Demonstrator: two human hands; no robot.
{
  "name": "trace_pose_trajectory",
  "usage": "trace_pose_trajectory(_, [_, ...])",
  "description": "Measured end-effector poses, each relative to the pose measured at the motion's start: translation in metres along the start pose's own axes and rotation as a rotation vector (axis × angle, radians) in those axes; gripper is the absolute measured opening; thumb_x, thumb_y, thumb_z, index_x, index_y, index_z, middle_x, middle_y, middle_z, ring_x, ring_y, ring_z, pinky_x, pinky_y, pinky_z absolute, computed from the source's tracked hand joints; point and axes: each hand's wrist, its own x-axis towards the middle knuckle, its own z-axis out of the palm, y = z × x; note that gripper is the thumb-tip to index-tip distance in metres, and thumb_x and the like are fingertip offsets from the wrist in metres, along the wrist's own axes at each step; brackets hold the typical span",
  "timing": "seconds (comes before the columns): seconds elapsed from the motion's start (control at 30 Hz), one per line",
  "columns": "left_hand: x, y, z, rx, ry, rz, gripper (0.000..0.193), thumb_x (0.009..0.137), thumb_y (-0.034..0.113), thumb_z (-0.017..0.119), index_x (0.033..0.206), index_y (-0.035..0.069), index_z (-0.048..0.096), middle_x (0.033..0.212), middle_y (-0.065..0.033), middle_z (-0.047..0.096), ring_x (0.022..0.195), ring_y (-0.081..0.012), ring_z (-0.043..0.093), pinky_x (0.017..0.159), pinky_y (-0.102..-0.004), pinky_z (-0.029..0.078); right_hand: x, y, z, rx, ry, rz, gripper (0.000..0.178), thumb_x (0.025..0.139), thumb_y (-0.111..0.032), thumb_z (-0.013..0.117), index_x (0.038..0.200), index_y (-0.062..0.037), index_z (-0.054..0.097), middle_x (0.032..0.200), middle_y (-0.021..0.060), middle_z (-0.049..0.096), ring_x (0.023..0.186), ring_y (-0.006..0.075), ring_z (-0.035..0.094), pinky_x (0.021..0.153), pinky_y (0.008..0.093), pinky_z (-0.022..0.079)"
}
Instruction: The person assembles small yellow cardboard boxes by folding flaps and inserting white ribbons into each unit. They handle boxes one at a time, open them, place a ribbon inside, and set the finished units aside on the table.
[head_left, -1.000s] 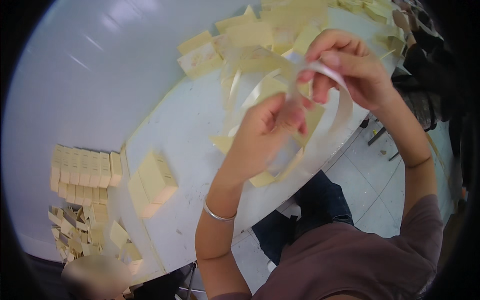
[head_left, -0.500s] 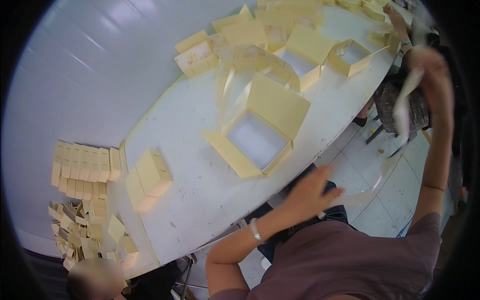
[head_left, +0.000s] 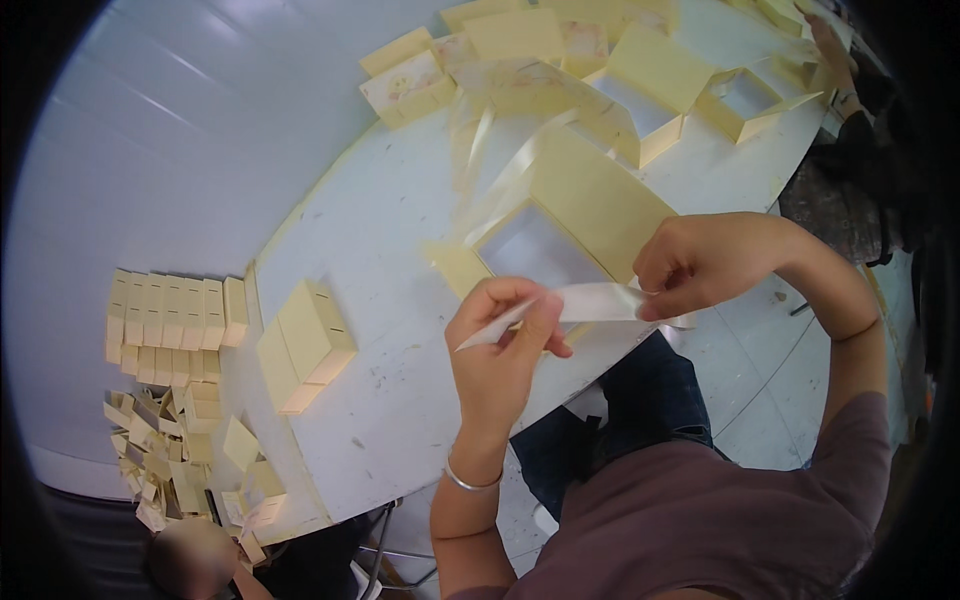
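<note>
Both hands pinch a white ribbon [head_left: 590, 302] taut above the tabletop [head_left: 400, 230], left hand [head_left: 500, 350] at eight o'clock, right hand [head_left: 700, 262] at two o'clock, just near the open box [head_left: 560, 235]; seemingly mid-straightening, next likely needing steady tension while wrapping.

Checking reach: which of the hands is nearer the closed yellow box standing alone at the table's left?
Left. The left hand is right of the closed yellow box; the right hand is farther right.
</note>
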Motion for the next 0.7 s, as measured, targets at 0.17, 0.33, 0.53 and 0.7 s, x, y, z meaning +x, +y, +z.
trace_pose_trajectory(0.17, [0.0,0.001,-0.005,0.26,-0.003,0.047,0.009,0.075,0.0,0.064,0.08,-0.003,0.056,0.067,-0.0064,0.059,0.055,-0.0092,0.053,0.05,-0.0197,0.043,0.027,-0.002,0.016,0.089,0.39,-0.385,0.018,0.079,-0.017,0.061,0.083,0.0006,0.059,0.075,0.007,0.055,0.07,0.0169,0.052,0.061,0.0273,0.041])
trace_pose_trajectory(0.33, [0.002,-0.005,-0.007,0.598,-0.107,0.191,0.018,0.071,0.004,0.067,0.087,0.0,0.06,0.078,-0.006,0.062,0.062,-0.0129,0.056,0.055,-0.0219,0.043,0.061,-0.013,0.032,0.219,0.657,-0.761,0.012,0.079,-0.007,0.058,0.086,0.0011,0.061,0.075,0.0061,0.056,0.07,0.0182,0.054,0.064,0.0271,0.044])
trace_pose_trajectory(0.53, [0.013,-0.003,-0.047,0.816,0.301,0.279,0.064,0.08,0.034,0.054,0.128,-0.001,0.031,0.123,-0.0145,0.042,0.107,-0.0223,0.043,0.086,-0.034,0.037,0.102,0.004,-0.021,-0.096,0.568,-0.203,0.01,0.076,-0.004,0.054,0.078,0.0029,0.06,0.069,0.0137,0.059,0.066,0.0252,0.058,0.061,0.0317,0.046])
trace_pose_trajectory(0.7, [0.017,-0.044,-0.062,0.383,0.089,-0.159,0.065,0.077,0.025,0.053,0.13,-0.003,0.027,0.124,-0.015,0.041,0.115,-0.0232,0.04,0.094,-0.0323,0.032,0.137,0.037,0.009,-0.563,0.374,-0.128,0.009,0.066,-0.003,0.052,0.066,0.0016,0.059,0.067,0.0184,0.059,0.066,0.0316,0.059,0.055,0.0387,0.046])
